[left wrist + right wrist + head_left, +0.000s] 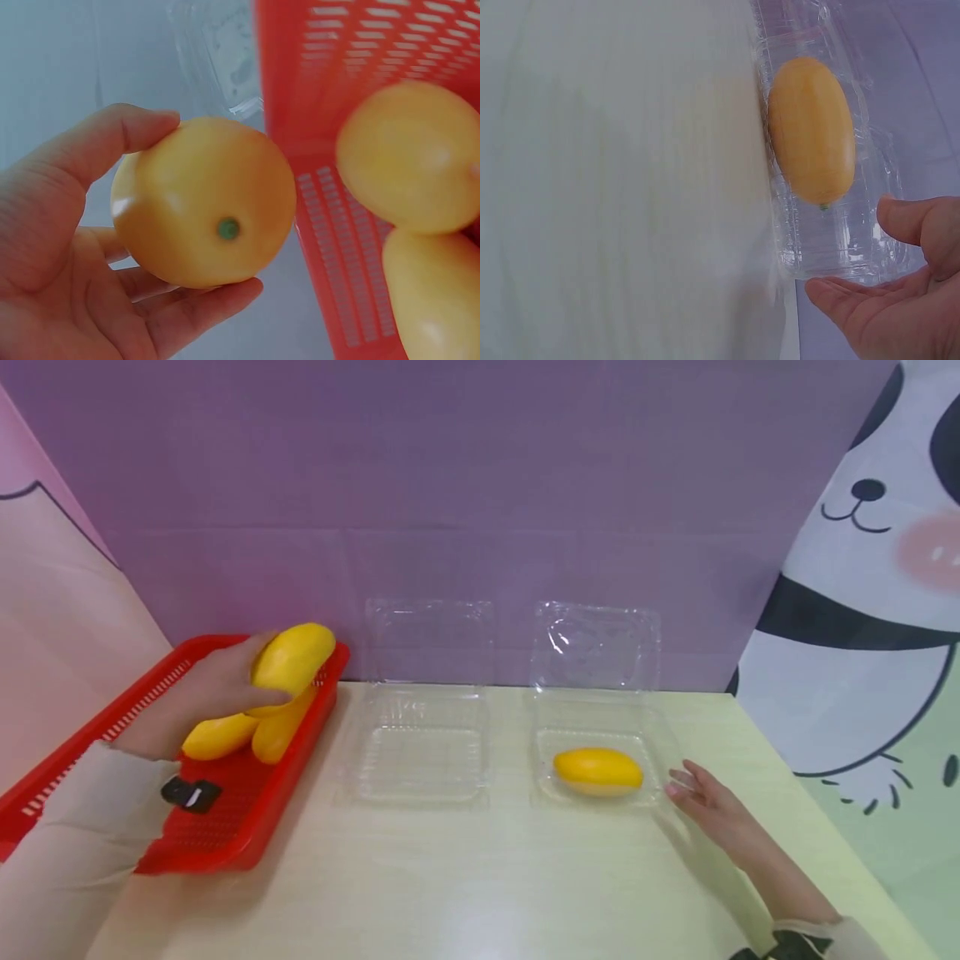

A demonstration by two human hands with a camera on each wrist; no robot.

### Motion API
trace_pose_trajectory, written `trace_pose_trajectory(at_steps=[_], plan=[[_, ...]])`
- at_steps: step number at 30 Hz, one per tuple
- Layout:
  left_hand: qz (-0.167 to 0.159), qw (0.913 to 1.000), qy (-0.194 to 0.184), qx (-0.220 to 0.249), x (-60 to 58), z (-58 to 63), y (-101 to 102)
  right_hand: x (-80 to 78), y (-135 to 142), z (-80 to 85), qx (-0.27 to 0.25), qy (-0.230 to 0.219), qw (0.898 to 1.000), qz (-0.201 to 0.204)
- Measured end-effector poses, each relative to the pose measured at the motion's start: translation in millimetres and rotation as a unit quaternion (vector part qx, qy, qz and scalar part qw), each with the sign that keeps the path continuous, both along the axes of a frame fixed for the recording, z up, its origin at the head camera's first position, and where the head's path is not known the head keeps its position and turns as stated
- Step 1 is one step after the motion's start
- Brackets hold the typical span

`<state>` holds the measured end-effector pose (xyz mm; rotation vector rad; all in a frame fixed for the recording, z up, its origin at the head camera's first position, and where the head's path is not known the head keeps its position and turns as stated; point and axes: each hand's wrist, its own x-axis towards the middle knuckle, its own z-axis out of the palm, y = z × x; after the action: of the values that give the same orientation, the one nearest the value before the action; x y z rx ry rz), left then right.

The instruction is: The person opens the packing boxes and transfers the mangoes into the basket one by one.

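My left hand [213, 689] grips a yellow mango [294, 658] above the far end of a red basket [247, 852]. In the left wrist view, thumb and fingers curl round this mango [206, 202], whose small green stem end faces the camera. More yellow mangoes [219, 737] lie in the basket beneath. On the right, another mango [597, 770] rests on its side in a clear plastic clamshell box [551, 789] with its lid raised. Beside that box's right edge is my right hand [712, 810], fingers loosely extended and holding nothing. Whether its fingertips touch the box, I cannot tell.
A second clear clamshell box [420, 768], lid up and nothing inside, stands between the basket and the right box. Both lids stand near the purple backdrop [480, 485] behind the pale table [420, 885]. A panda-printed sheet [847, 693] borders the right side.
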<state>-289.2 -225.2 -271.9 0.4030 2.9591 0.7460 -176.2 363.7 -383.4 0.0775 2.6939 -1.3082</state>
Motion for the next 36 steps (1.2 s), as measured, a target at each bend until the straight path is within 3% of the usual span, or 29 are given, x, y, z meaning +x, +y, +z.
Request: trace_pose_trajectory(at_steps=[6,17,23,29,36], plan=[[0.016,0.9996,-0.022,-0.01,0.2,-4.1,-19.6,0.1,-0.7,-0.1,0.0,0.001,1.0,0.0],[0.024,0.9992,-0.019,-0.025,-5.7,-10.8,-55.3,0.7,-0.7,1.4,0.004,0.008,1.0,0.004],[0.044,0.998,-0.039,-0.025,-4.1,-16.6,-68.4,0.6,0.6,0.6,0.007,0.009,1.0,0.006],[0.053,0.9962,-0.024,-0.066,-6.2,-19.1,-80.5,-0.1,2.7,-0.6,0.011,0.011,1.0,0.008],[0.07,0.9954,-0.037,-0.053,-1.0,-22.3,-95.7,-4.0,1.1,-1.3,0.01,0.01,1.0,0.016]])
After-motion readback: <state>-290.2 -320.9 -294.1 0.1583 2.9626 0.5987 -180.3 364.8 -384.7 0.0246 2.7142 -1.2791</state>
